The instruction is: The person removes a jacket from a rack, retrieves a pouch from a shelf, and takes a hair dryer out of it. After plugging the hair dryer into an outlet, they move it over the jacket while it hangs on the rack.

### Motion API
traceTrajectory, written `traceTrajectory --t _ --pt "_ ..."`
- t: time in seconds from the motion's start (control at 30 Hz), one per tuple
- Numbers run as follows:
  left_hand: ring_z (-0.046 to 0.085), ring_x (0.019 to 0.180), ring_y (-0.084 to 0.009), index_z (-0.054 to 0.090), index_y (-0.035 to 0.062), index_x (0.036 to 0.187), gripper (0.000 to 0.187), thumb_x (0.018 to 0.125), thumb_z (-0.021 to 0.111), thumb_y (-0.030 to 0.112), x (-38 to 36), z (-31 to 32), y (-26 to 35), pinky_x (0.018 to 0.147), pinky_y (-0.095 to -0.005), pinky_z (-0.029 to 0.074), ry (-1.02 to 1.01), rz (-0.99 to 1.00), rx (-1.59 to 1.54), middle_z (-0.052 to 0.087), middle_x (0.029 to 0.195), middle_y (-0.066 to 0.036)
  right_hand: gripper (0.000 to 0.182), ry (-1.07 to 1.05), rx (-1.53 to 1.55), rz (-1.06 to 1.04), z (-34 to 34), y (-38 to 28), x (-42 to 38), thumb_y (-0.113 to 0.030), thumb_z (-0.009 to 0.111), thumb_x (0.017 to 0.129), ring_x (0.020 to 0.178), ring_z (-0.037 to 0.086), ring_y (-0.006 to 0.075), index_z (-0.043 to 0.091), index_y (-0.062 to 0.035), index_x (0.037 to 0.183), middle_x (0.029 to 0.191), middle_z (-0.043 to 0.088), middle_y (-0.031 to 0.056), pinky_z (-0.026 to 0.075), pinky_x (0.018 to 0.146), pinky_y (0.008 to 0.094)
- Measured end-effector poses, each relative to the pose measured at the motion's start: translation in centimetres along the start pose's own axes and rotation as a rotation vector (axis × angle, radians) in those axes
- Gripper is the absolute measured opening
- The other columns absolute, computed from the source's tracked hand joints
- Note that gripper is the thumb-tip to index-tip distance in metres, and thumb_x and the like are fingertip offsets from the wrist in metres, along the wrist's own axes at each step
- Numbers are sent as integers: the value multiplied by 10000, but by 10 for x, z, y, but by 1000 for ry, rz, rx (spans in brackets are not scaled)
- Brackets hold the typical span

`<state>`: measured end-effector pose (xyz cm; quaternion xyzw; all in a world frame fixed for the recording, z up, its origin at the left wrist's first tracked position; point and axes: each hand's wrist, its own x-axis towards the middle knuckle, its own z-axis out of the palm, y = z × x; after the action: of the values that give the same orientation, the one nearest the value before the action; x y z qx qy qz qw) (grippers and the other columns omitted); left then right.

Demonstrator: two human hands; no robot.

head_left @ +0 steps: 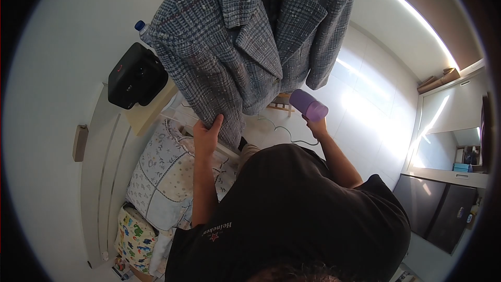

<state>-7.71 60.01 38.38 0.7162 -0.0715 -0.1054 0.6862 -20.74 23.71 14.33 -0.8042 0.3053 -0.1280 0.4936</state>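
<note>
A grey-blue tweed blazer (209, 36) hangs at the top of the view, its front open over a dark lining. My left hand (206, 137) pinches the lower end of the sleeve on the left side, thumb on top of the cloth. In my right hand (317, 127) is a purple handheld garment steamer (307, 104) with a see-through end, held just below and to the right of the blazer's hem, apart from the cloth. A thin greenish cord (284, 131) loops across the floor below the blazer.
A black box-shaped device (138, 75) stands on a small shelf (151, 109) at left, near a blue-capped bottle (141, 27). A bed with patterned pillows (156, 177) lies left of my body. White furniture with a mirror (449, 149) is at right.
</note>
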Motion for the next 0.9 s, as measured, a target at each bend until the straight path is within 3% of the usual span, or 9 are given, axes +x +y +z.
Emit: traceTrajectory --t 0.13,0.2,0.7,0.9 --pt "626 894 -126 660 -70 1085 247 921 696 110 -1 1 2 809 -273 487 -4 8 -12 702 1038 -76 452 -80 11 167 -14 -44 -9 -221 802 790 765 659 211 610 -9 1139 933 671 110 531 652 364" --pt "626 892 -127 660 -70 1084 245 922 695 110 -1 0 1 806 -273 487 -1 11 -14 701 1038 -76 305 -16 65 51 -13 -46 -9 -217 752 844 560 553 130 583 0 975 692 568 34 466 507 314" --pt "621 873 -115 662 -70 1070 236 922 696 111 0 -2 -1 776 -265 486 -1 -22 25 699 1009 -64 277 89 181 -31 -46 -94 4 -274 726 872 571 544 132 609 -24 900 654 560 26 433 538 319" --pt "615 869 -103 664 -66 1058 233 920 703 118 2 -2 -3 765 -254 484 5 -18 -5 695 1004 -61 162 243 153 -182 -93 -171 3 -184 696 888 519 534 130 647 -34 852 619 563 23 429 479 305"
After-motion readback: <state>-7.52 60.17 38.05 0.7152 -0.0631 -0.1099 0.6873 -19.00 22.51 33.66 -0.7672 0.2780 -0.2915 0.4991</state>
